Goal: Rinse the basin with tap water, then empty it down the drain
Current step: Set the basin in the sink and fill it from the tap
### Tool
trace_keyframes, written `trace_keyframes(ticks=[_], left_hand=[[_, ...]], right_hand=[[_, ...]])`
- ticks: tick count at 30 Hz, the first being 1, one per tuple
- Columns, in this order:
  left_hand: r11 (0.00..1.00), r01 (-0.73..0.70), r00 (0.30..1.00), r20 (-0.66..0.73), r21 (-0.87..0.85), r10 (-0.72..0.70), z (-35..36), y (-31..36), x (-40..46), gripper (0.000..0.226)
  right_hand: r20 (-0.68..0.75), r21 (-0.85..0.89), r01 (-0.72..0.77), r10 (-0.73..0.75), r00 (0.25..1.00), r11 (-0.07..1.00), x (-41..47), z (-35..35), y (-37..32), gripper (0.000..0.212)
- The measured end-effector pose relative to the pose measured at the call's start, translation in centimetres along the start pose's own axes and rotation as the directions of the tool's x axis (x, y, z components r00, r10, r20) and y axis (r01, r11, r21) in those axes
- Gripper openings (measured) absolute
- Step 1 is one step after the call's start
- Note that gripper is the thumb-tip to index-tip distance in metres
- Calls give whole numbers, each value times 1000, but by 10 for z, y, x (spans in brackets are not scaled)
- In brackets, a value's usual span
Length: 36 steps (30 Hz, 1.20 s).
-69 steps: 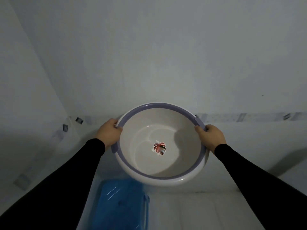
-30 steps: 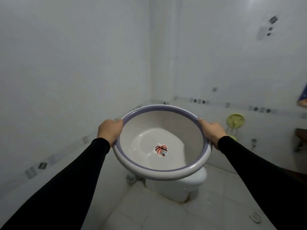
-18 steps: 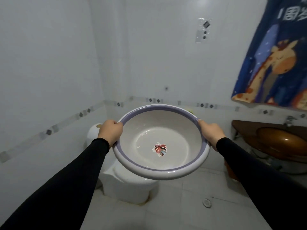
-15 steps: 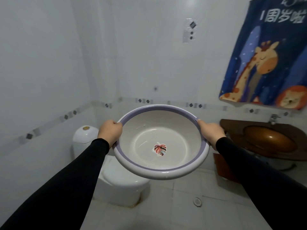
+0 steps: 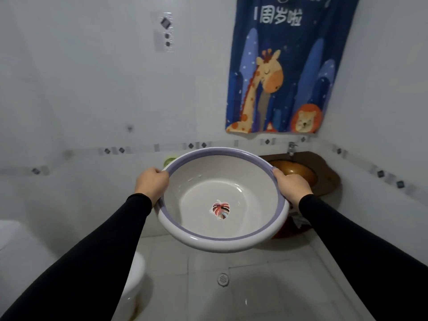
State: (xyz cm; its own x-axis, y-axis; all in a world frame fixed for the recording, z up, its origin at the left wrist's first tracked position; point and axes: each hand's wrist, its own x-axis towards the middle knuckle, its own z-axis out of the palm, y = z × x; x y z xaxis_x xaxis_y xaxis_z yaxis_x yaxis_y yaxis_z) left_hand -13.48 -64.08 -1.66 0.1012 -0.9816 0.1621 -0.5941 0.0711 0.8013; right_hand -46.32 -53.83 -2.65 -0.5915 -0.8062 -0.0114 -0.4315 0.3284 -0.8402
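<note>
white chinese characters "周岁啦", with a vertical stroke like "1" or "|" just before them, run across the top of the blue towel (image 5: 291,66) on the wall. above them, at the towel's top edge, runs a line of pale cursive writing, cut off by the frame and not readable. the basin (image 5: 222,242) carries only a leaf picture at its bottom, without letters. nothing else bears readable text.

The basin (image 5: 201,239) looks like glossy smooth plastic; the sink (image 5: 324,177) glossy brown; the floor (image 5: 266,286) shiny tile.
</note>
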Motion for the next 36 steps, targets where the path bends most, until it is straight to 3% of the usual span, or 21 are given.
trace_keyframes(ticks=[9, 21, 28, 36], left_hand=[[990, -138, 970, 199, -38, 143, 145, 74, 79, 19], [954, -299, 882, 377, -14, 282, 307, 165, 184, 13], [947, -314, 873, 414, 70, 259, 395, 194, 214, 15], [949, -236, 925, 349, 211, 152, 500, 233, 246, 17]], right_hand=[[-135, -47, -150, 143, 981, 987, 93, -59, 55, 66], [-295, 3, -193, 185, 937, 981, 233, -119, 90, 56], [-264, -66, -195, 171, 949, 979, 322, -137, 132, 52], [-121, -144, -160, 143, 982, 977, 461, -173, 170, 46]])
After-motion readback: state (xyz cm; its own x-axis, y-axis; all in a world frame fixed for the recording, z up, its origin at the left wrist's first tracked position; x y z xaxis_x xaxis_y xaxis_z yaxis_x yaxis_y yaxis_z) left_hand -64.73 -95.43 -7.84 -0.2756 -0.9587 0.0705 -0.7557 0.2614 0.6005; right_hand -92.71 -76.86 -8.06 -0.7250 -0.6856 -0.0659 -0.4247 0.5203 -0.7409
